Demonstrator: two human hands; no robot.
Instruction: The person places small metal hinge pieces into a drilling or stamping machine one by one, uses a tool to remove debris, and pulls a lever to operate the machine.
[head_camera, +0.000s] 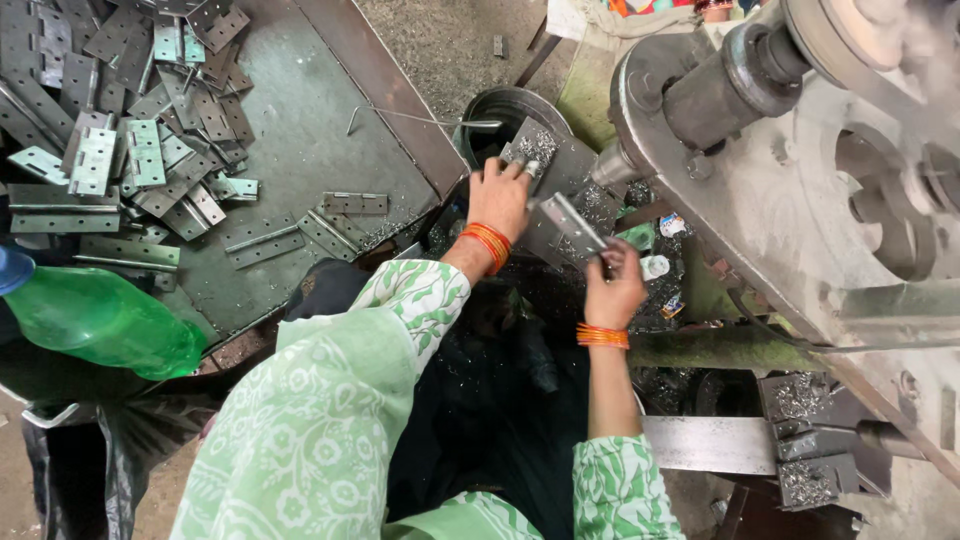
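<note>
A flat metal hinge (567, 226), grey and dull, is held tilted at the machine's work plate (548, 160), one end pinched from below by the right hand (613, 288) and the other end lying near the left hand (497, 196). Its knuckle runs along the length, and the leaf is seen slanting from upper left to lower right. The plate, a grey slab strewn with bright metal chips, is pressed at its near left edge by the left hand's fingers.

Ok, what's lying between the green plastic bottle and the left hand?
In the head view, a few loose metal hinges lie on the dark tray between the green bottle and the left hand.
</note>
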